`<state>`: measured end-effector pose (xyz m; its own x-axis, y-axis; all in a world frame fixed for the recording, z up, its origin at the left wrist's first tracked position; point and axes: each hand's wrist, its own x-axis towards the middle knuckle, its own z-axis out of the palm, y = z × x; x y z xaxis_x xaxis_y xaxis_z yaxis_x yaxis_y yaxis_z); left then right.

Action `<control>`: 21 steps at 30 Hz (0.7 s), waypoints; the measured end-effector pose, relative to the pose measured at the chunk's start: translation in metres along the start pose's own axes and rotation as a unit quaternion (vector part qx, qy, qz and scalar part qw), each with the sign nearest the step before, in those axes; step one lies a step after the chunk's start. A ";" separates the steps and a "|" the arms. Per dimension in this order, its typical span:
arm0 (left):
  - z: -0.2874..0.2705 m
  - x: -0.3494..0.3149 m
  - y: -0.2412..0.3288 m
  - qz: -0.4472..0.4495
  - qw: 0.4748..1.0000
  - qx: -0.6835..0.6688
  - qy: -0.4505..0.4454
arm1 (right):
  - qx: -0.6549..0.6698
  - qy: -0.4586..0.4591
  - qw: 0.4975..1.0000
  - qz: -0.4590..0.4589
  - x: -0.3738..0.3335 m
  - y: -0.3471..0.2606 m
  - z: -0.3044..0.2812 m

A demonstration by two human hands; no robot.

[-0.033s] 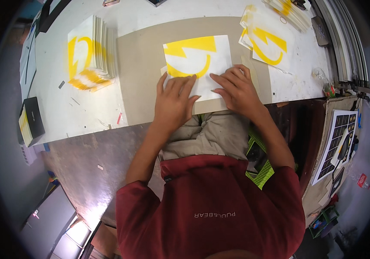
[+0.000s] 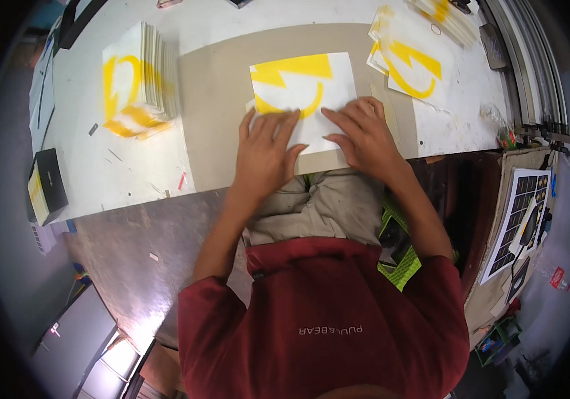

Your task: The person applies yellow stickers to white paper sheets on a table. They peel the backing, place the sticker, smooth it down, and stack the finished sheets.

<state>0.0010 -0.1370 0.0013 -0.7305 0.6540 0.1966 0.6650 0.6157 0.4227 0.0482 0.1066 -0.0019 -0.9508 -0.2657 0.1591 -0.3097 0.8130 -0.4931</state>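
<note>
A white sheet [image 2: 338, 83] with a yellow printed design lies on the grey-brown board [image 2: 215, 86] in front of me. My left hand [image 2: 266, 149] rests on the sheet's lower left part, fingers stretched forward and thumb apart. On its lower right part lies my right hand [image 2: 367, 136], the index finger and thumb spread and pointing inward. Neither hand grips anything; both press flat on the paper. The hands cover the sheet's lower corners. Just left of the sheet, a pale edge of something beneath it peeks out.
A thick upright stack of yellow-and-white printed cards [image 2: 135, 80] stands at the left. More printed sheets [image 2: 414, 70] lie in a loose pile at the far right. A black box [image 2: 52, 176] sits at the table's left end, and metal rails [image 2: 531, 66] run along the right.
Both hands stay on the sheet; my left fingertips sit very slightly farther forward, and the whole view has shifted a little.
</note>
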 end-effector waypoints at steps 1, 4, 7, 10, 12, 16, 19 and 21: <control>-0.001 0.006 -0.002 0.002 1.000 0.005 0.017 | -0.007 0.014 1.000 -0.001 0.002 -0.003 0.000; -0.002 0.008 -0.003 0.005 0.999 0.013 0.029 | -0.017 0.043 0.999 -0.016 0.011 0.003 0.001; 0.001 0.002 -0.001 0.004 0.999 0.019 0.027 | -0.039 0.037 0.998 -0.038 0.005 0.004 -0.002; 0.003 0.003 0.001 0.023 0.998 0.032 0.044 | -0.045 0.068 0.995 -0.054 0.003 0.002 0.006; 0.007 0.003 0.001 0.035 0.997 0.039 0.063 | -0.079 0.102 0.990 -0.062 0.001 0.002 0.011; 0.022 -0.001 0.000 0.034 0.993 0.041 0.101 | -0.095 0.167 0.980 -0.057 -0.009 -0.006 0.027; 0.020 0.000 0.008 0.020 0.991 0.069 0.109 | -0.106 0.159 0.980 -0.052 -0.007 -0.012 0.022; 0.020 0.000 0.010 0.021 0.990 0.083 0.112 | -0.120 0.142 0.981 -0.052 -0.008 -0.013 0.022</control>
<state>0.0105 -0.1223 -0.0121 -0.7062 0.5779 0.4091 0.6977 0.6661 0.2635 0.0600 0.0865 -0.0157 -0.8661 -0.2259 0.4459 -0.3634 0.8970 -0.2515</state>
